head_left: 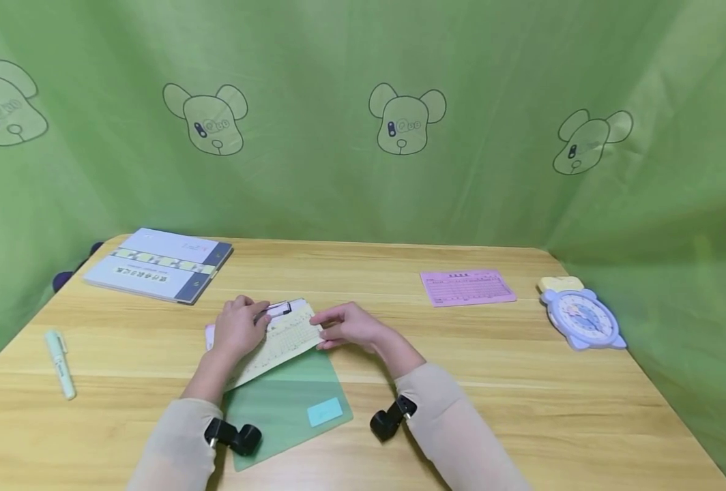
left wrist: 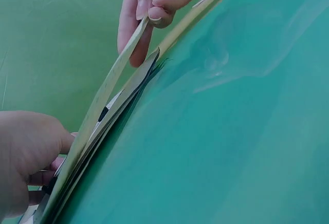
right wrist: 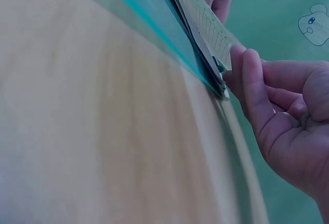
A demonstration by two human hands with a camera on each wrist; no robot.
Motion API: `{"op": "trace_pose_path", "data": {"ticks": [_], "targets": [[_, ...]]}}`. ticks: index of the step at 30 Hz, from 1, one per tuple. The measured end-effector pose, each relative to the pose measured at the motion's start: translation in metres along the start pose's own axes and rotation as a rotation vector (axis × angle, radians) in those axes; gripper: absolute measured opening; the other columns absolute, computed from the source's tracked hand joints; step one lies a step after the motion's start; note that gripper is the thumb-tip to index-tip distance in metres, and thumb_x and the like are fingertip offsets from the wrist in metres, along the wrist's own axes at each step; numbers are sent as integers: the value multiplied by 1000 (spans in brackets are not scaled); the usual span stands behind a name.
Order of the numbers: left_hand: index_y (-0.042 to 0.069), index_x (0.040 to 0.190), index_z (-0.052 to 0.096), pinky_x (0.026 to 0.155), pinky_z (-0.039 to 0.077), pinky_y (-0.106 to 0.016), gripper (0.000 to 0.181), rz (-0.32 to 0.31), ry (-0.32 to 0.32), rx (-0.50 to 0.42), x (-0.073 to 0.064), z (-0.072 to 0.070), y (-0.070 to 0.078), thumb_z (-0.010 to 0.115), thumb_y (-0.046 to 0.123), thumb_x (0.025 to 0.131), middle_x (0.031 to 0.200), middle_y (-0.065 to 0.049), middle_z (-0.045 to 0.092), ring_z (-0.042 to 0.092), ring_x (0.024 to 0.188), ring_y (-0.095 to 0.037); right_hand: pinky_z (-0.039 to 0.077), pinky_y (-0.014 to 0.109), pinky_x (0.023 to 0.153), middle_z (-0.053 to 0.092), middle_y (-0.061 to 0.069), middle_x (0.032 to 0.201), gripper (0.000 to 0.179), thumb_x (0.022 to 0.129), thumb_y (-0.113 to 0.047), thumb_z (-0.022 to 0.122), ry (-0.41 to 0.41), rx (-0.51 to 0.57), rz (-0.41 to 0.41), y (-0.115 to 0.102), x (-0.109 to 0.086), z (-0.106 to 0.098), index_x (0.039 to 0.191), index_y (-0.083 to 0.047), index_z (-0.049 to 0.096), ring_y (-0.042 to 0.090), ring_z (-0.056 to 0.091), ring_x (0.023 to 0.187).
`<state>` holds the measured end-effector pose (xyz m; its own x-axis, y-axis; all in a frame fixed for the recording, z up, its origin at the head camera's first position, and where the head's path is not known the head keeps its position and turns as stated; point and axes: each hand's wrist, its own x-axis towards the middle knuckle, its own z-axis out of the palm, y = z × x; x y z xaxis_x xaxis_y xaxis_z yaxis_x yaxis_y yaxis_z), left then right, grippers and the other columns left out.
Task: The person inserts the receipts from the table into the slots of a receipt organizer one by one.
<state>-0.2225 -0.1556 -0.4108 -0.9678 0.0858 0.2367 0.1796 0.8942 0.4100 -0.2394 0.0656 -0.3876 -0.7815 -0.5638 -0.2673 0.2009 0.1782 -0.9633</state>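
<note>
A green see-through board (head_left: 283, 382) lies slanted in front of me, with a printed cream sheet (head_left: 291, 341) over its upper part. At the board's top edge is a clip with a black end (head_left: 287, 308). My left hand (head_left: 238, 331) holds the clip with curled fingers, also seen from the side in the left wrist view. My right hand (head_left: 352, 324) pinches the cream sheet's right edge between thumb and fingers. In the left wrist view the sheet (left wrist: 110, 82) stands lifted off the darker layers below. A pink-edged paper (head_left: 209, 335) peeks out beside my left hand.
A light blue sticky note (head_left: 325, 412) is on the board's lower right. Left lie a pale green highlighter (head_left: 61, 365) and a grey-blue notebook (head_left: 160, 264). Back right are a pink printed slip (head_left: 467, 287), a lilac toy clock (head_left: 583, 319) and a cream piece (head_left: 561, 284).
</note>
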Motion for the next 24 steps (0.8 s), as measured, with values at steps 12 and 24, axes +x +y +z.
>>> {"op": "trace_pose_path", "data": {"ticks": [12,24], "targets": [[4,109,60,72,31,-45,33,29,68,-35,-1,5,-3,58,22,81,97,-17,50,42,87,-33,47,28,66,55,18,95,35,79,13,49,7,79,24,8,7,2,114,9,50,19,60,65],[6,105,63,67,33,-40,28,146,134,55,-1,8,-8,59,20,81,87,-13,50,41,74,-28,48,27,64,54,17,91,35,79,13,49,21,73,30,5,7,5,114,9,49,19,60,63]]}}
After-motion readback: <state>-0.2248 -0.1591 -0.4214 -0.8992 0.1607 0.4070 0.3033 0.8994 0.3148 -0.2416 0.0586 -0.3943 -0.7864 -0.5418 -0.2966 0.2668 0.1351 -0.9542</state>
